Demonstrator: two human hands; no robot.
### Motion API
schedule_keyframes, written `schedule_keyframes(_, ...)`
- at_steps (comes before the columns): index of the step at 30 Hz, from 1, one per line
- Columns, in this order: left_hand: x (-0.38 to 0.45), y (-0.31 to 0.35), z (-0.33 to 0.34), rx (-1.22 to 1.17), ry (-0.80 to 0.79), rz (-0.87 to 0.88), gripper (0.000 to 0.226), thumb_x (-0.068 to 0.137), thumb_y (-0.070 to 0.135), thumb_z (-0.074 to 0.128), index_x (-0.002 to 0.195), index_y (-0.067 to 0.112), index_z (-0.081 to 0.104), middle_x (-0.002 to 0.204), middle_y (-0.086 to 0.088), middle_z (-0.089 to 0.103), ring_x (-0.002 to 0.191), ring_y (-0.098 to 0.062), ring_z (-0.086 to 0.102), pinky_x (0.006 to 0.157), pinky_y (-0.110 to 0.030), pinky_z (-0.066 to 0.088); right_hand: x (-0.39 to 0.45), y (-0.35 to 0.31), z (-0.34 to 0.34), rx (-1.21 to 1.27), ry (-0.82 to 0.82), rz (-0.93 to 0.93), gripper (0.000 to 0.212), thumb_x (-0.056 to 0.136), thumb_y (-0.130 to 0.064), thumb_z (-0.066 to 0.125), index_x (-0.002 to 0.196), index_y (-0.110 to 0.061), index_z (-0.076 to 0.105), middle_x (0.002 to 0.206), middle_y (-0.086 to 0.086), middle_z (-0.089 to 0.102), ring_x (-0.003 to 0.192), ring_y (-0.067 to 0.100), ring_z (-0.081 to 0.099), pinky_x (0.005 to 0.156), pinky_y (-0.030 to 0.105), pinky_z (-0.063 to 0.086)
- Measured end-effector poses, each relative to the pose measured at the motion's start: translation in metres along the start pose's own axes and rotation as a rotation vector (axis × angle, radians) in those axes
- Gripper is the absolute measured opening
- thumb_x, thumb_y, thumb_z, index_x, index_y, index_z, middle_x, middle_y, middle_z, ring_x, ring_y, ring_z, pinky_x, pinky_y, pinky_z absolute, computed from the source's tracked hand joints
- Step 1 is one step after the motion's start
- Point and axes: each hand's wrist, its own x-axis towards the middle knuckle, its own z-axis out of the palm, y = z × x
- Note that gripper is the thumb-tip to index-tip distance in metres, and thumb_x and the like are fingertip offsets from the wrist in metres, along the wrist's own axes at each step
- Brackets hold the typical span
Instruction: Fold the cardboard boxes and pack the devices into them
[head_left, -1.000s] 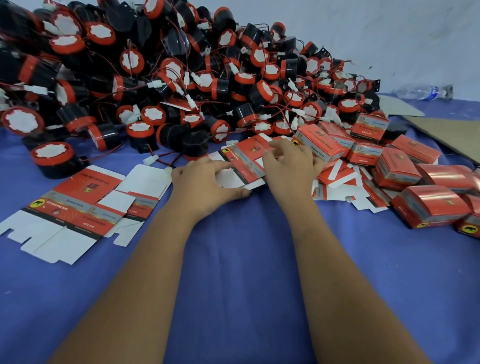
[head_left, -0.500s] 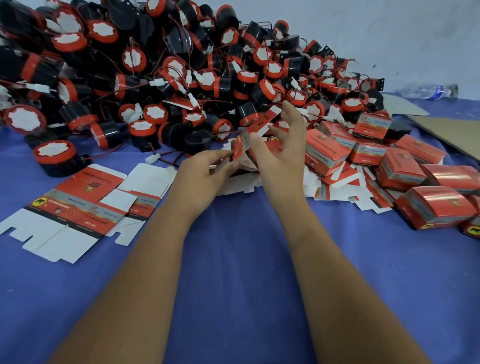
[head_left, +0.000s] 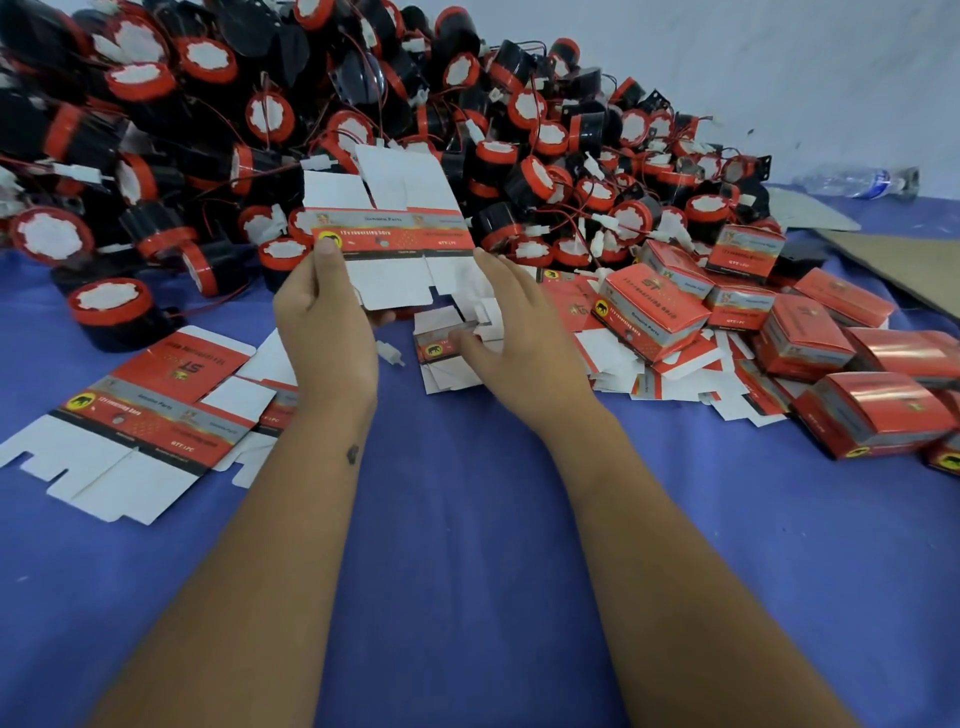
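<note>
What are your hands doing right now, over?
Left hand pinches a flat box, held up, not folded yet. Right hand rests open on the flat boxes on the table. Horns piled behind, nothing blocking.

Print on the red box cartons

The flat carton held up in the left hand carries a grey band reading "Genuine Parts", a yellow elephant badge, a line that looks like "12v reversing horn", and "QTY:1PC". The flat carton lying on the cloth shows "ST", "Genuine Parts" and the same badge. A folded box repeats "ST" and "Genuine Parts"; smaller print is unreadable.
</note>
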Motion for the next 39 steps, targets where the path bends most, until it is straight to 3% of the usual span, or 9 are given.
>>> schedule_keyframes(4, -0.003, 0.003, 0.002, -0.005, -0.038, -0.004, 0.034, 0.107, 0.028, 0.041, 0.083, 0.022, 0.065, 0.084, 0.001, 0.069, 0.082, -0.015, 0.063, 0.079, -0.044, 0.054, 0.0, -0.003, -0.002, -0.079, 0.054, -0.026, 0.052, 0.1, -0.036, 0.054, 0.148, -0.023, 0.04, 0.147, -0.004, 0.047, 0.134, 0.017, 0.04, 0.096, 0.03, 0.038)
schedule_keyframes(10, -0.006, 0.003, 0.002, -0.098, -0.161, 0.018, 0.043, 0.107, 0.022, 0.043, 0.15, 0.025, 0.041, 0.149, 0.005, 0.05, 0.136, -0.013, 0.049, 0.11, -0.047, 0.044, -0.002, -0.005, -0.003, -0.341, 0.215, -0.09, 0.028, 0.105, -0.028, 0.04, 0.116, -0.014, 0.062, 0.095, 0.003, 0.067, 0.089, 0.026, 0.057, 0.062, 0.033, 0.029)
schedule_keyframes(13, -0.009, 0.003, 0.002, -0.072, -0.243, 0.048, 0.046, 0.106, 0.015, 0.042, 0.15, 0.029, 0.042, 0.144, 0.015, 0.054, 0.135, -0.009, 0.048, 0.112, -0.049, 0.042, 0.0, -0.004, -0.003, -0.447, 0.218, -0.117, 0.021, 0.101, -0.021, 0.044, 0.108, -0.012, 0.062, 0.081, 0.004, 0.064, 0.077, 0.027, 0.055, 0.062, 0.032, 0.022)
schedule_keyframes(15, -0.01, 0.003, 0.004, -0.055, -0.29, 0.067, 0.05, 0.104, 0.01, 0.042, 0.149, 0.032, 0.04, 0.118, 0.027, 0.066, 0.116, -0.004, 0.058, 0.103, -0.05, 0.051, 0.0, -0.004, -0.003, -0.491, 0.185, -0.113, 0.02, 0.1, -0.019, 0.045, 0.109, -0.012, 0.06, 0.084, 0.005, 0.066, 0.078, 0.027, 0.056, 0.062, 0.032, 0.024)
schedule_keyframes(20, -0.01, -0.003, 0.003, -0.012, -0.3, 0.1, 0.056, 0.103, 0.008, 0.047, 0.148, 0.04, 0.031, 0.097, 0.023, 0.071, 0.095, -0.004, 0.068, 0.071, -0.025, 0.059, 0.001, -0.008, -0.007, -0.41, 0.354, -0.14, 0.006, 0.087, -0.004, 0.059, 0.082, -0.002, 0.062, 0.063, 0.009, 0.058, 0.057, 0.029, 0.05, 0.055, 0.031, 0.027)
schedule_keyframes(24, -0.01, -0.002, 0.003, -0.027, -0.294, 0.054, 0.058, 0.104, 0.012, 0.047, 0.156, 0.031, 0.027, 0.145, 0.011, 0.053, 0.13, -0.005, 0.052, 0.107, -0.039, 0.048, 0.0, -0.009, -0.008, -0.378, 0.393, -0.133, 0.009, 0.09, -0.008, 0.057, 0.093, -0.003, 0.064, 0.092, 0.013, 0.063, 0.081, 0.028, 0.052, 0.063, 0.036, 0.039)
schedule_keyframes(27, -0.01, -0.002, 0.003, 0.052, -0.35, 0.066, 0.047, 0.107, 0.023, 0.041, 0.153, 0.032, 0.035, 0.164, 0.013, 0.02, 0.149, -0.001, 0.021, 0.123, -0.04, 0.026, 0.0, -0.009, -0.009, -0.298, 0.307, -0.059, 0.008, 0.098, -0.014, 0.047, 0.094, -0.009, 0.052, 0.076, 0.004, 0.054, 0.069, 0.021, 0.043, 0.057, 0.034, 0.029)
schedule_keyframes(32, -0.015, 0.001, 0.0, 0.232, -0.531, 0.25, 0.078, 0.088, 0.06, 0.05, 0.154, 0.039, 0.013, 0.167, 0.014, -0.002, 0.152, -0.001, -0.003, 0.126, -0.038, 0.008, 0.0, -0.006, -0.011, -0.158, 0.318, 0.041, 0.008, 0.1, -0.014, 0.044, 0.093, -0.012, 0.042, 0.06, -0.001, 0.042, 0.056, 0.025, 0.042, 0.051, 0.035, 0.028)
schedule_keyframes(39, -0.015, -0.007, 0.001, 0.658, -0.706, 0.459, 0.119, 0.067, 0.041, 0.09, 0.146, 0.046, 0.0, 0.167, 0.005, -0.002, 0.154, -0.019, -0.01, 0.122, -0.042, 0.005, 0.003, -0.003, -0.015, 0.34, 0.55, 0.39, 0.012, 0.099, -0.013, 0.044, 0.09, -0.014, 0.05, 0.077, 0.009, 0.064, 0.072, 0.024, 0.069, 0.068, 0.049, 0.054)
